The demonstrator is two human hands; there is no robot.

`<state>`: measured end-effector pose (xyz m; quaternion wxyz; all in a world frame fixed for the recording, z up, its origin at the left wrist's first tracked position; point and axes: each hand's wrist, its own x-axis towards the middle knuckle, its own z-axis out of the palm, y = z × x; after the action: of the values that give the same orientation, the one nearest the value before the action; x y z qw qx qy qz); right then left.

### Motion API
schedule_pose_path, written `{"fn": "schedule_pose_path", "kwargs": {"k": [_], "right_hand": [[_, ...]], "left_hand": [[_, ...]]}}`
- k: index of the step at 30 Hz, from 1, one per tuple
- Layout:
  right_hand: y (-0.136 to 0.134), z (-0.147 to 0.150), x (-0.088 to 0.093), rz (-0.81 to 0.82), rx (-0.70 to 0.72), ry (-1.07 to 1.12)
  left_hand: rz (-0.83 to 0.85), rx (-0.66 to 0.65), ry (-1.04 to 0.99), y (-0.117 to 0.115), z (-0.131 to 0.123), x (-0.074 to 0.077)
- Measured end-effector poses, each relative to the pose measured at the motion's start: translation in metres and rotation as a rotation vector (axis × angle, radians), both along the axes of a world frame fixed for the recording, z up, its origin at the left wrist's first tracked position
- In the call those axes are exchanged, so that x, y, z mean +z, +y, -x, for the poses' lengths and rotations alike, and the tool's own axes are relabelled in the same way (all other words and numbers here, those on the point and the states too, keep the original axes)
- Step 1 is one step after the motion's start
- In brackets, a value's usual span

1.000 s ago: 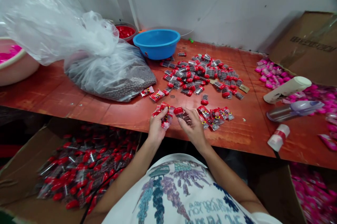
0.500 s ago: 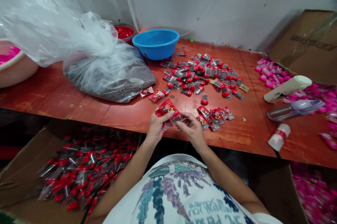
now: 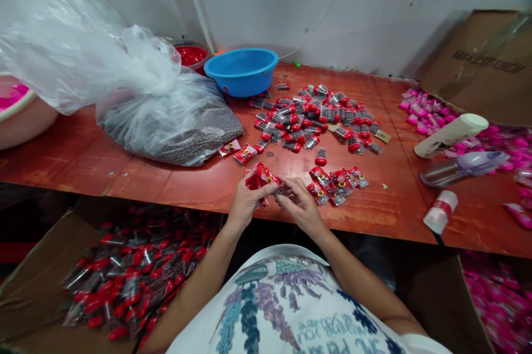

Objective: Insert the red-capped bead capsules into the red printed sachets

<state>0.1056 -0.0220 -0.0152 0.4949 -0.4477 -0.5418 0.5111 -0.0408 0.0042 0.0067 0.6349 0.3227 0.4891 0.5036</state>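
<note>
Red printed plastic packets (image 3: pixel 262 174) are gripped in my left hand (image 3: pixel 245 202), the thumb pressed across them. My right hand (image 3: pixel 302 202) pinches the lower right end of one packet, its fingers curled; what lies between the fingertips is partly hidden. Just right of my hands, several red packets with clear, dark-filled ends (image 3: pixel 338 183) lie on the table. Two more red packets (image 3: pixel 245 153) rest beyond my left hand. A pile of small clear containers with red caps and dark contents (image 3: pixel 311 116) spreads behind, one of them (image 3: pixel 321 156) standing apart.
A clear bag of dark beads (image 3: pixel 174 127) and a blue basin (image 3: pixel 243 71) stand at the back left. At right are a white tumbler (image 3: pixel 451 135), a clear bottle (image 3: pixel 461 168), a roll (image 3: pixel 440 211) and pink pieces. Below the table edge, a carton (image 3: pixel 37 265) holds red-capped containers.
The held packets have turned and bunched slightly between my hands, and my right fingers have closed further over the packet's end. The camera view has shifted a little.
</note>
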Motion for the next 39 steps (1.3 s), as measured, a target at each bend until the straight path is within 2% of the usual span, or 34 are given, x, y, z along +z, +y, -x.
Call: {"fn": "schedule_pose_path", "kwargs": {"k": [4,7,9,12,18,21,25,31,33,36,39], "right_hand": [[0.004,-0.004,-0.001,-0.031,-0.065,0.016],[0.005,-0.005,-0.001,-0.02,-0.127,0.054],[0.004,-0.004,-0.001,-0.019,-0.146,0.046],[-0.001,-0.001,-0.002,-0.029,-0.143,0.033],[-0.008,0.005,-0.005,-0.027,-0.166,0.029],[-0.006,0.005,-0.004,0.095,-0.166,0.185],[-0.002,0.001,0.0,0.217,-0.039,0.318],[-0.001,-0.003,0.002,-0.007,-0.231,0.021],[-0.001,-0.003,0.001,0.078,-0.182,0.12],[-0.001,-0.002,-0.002,0.227,-0.089,0.313],[-0.002,-0.002,-0.002,0.163,-0.155,0.247]], "left_hand": [[0.046,0.097,-0.123,0.0,0.001,-0.011],[0.11,0.078,-0.293,0.001,-0.001,-0.016],[0.112,0.075,-0.337,0.0,-0.005,-0.015],[0.068,0.083,-0.272,-0.001,-0.012,-0.009],[-0.054,0.089,-0.001,-0.002,-0.013,-0.002],[-0.059,-0.034,0.024,0.001,-0.004,0.0],[-0.052,-0.169,-0.018,0.004,0.004,0.002],[-0.08,0.018,0.074,-0.001,-0.011,-0.002],[-0.089,0.019,0.119,-0.002,-0.012,-0.004],[-0.101,-0.054,0.09,-0.003,-0.011,-0.004],[-0.099,-0.06,0.044,-0.004,-0.011,-0.003]]}}
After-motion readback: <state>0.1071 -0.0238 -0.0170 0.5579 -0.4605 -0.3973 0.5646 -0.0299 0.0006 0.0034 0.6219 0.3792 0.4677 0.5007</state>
